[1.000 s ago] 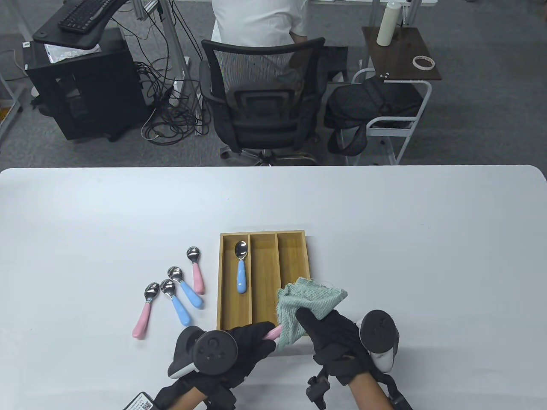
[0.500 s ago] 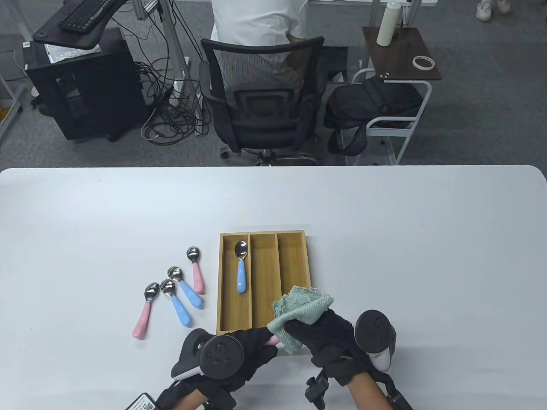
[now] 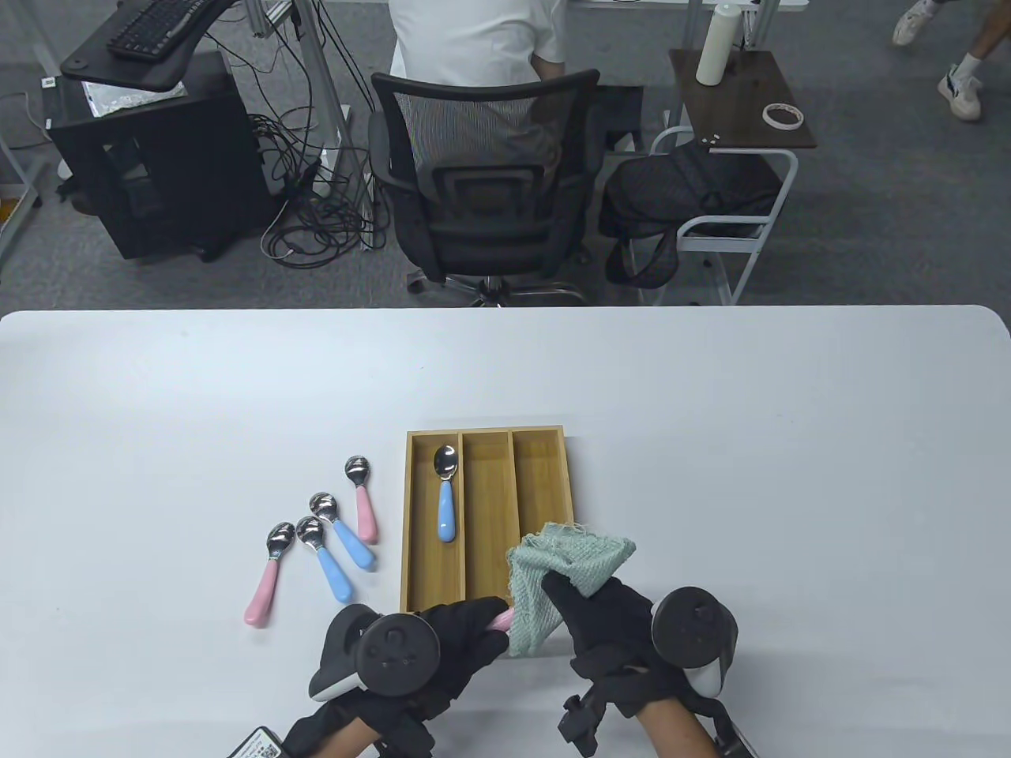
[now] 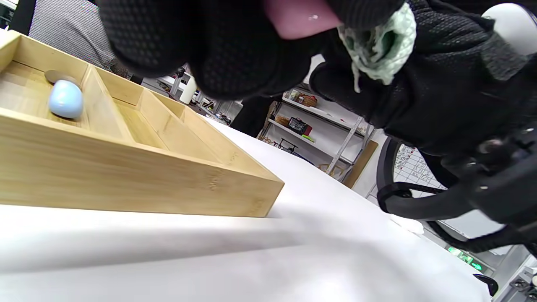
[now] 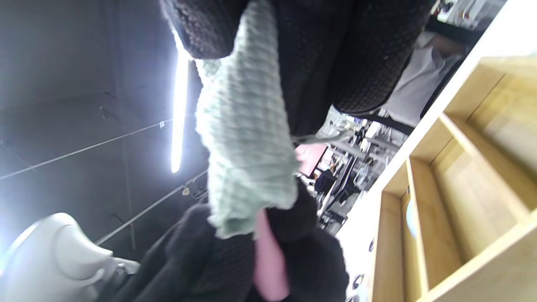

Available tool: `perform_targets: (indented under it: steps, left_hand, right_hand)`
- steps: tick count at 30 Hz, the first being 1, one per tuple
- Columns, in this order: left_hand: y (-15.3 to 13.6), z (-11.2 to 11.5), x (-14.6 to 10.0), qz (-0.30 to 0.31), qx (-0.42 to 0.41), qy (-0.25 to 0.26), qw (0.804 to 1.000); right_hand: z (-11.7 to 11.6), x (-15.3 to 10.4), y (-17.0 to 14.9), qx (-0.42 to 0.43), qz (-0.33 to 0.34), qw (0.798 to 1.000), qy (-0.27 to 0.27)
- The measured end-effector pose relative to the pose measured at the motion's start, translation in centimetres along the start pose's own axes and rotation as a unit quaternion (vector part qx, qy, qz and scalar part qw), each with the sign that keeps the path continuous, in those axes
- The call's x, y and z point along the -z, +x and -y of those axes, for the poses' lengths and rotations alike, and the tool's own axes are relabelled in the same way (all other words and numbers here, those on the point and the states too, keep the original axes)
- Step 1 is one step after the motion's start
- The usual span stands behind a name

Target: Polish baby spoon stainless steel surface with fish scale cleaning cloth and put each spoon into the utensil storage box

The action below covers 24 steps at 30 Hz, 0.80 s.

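My left hand (image 3: 462,636) grips a pink-handled baby spoon (image 3: 501,619) by its handle, just in front of the wooden utensil box (image 3: 411,521). The spoon's steel bowl is hidden inside the green fish scale cloth (image 3: 565,572), which my right hand (image 3: 600,624) pinches around it. In the left wrist view the pink handle (image 4: 300,16) and the cloth (image 4: 379,46) show between the gloves; the right wrist view shows the cloth (image 5: 245,147) over the pink handle (image 5: 268,260). One blue-handled spoon (image 3: 446,497) lies in the box's left compartment. Several more spoons, pink (image 3: 362,499) (image 3: 267,576) and blue (image 3: 341,530) (image 3: 325,559), lie on the table left of the box.
The white table (image 3: 711,442) stretches wide behind and to the right of the box. The box's middle (image 3: 490,513) and right (image 3: 541,482) compartments hold nothing. Beyond the far edge a person sits in a black office chair (image 3: 482,181).
My right hand with the cloth slid toward the left hand along the spoon, then moved back away, spreading the cloth out again. The left hand stayed nearly still.
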<state>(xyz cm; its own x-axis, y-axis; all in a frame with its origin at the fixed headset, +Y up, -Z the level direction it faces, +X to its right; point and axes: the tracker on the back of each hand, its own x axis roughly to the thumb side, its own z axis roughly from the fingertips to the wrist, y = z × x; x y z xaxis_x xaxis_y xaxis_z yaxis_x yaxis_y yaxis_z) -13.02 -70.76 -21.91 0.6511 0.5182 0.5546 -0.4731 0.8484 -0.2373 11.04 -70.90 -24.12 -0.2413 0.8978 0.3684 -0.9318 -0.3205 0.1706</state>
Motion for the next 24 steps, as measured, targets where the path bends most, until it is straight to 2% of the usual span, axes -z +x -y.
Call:
perform_targets:
  steps: [6, 14, 20, 24]
  left_hand:
    - [-0.2, -0.3, 0.0, -0.002, 0.031, 0.000, 1.000]
    - [0.0, 0.1, 0.0, 0.002, 0.027, -0.012, 1.000]
    - [-0.4, -0.3, 0.2, -0.002, 0.015, -0.075, 0.997]
    - [-0.5, -0.5, 0.4, -0.006, 0.022, -0.091, 0.996]
  right_hand:
    - [-0.4, 0.3, -0.8, 0.064, -0.027, 0.997, 0.028]
    - [-0.3, 0.2, -1.1, 0.024, -0.040, 0.999, 0.000]
    - [-0.5, 0.3, -1.0, -0.037, -0.046, 0.998, 0.001]
    - [-0.6, 0.6, -1.4, -0.048, -0.064, 0.997, -0.001]
